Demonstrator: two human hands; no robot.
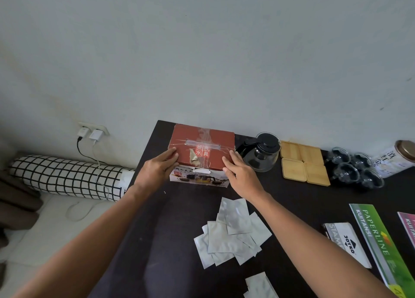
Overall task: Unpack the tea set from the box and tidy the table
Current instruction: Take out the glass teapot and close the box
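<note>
**Both hands flat on the red box, fingers straight**

Left hand [160, 165] sits on the near-left top corner of the tea set box [202, 150], fingers extended, palm down on the lid. Right hand [241, 172] mirrors it on the near-right corner, fingers straight along the edge. Neither hand curls round anything; both just press or rest on the cardboard.

The box sits at the far-left corner of the dark table [170, 230], against the wall. Lid is down, clear tape across it, a torn patch in the red paper between the two hands. White front panel with a tea set picture shows below the hands.

Relative to the hands:
- Just right of the right hand: glass teapot [261, 151] with black lid, upright, beside the box.
- Further right: four wooden coasters [303, 163] laid flat in a square, touching each other.
- Beyond those: four glass cups [353, 170] clustered together, then a tin canister [397, 158] lying tilted by the wall.
- Nearer than the hands, under the right forearm: a loose pile of silver foil sachets [233, 232], overlapping; more at the near edge.
- Near-right of the hands: a stamp pad box [347, 243] and a green receipt book [379, 246], flat, side by side.

Off the table, left of the left hand: a checked bolster [65, 177] on the floor, two chargers [89, 133] in a wall socket above it.
</note>
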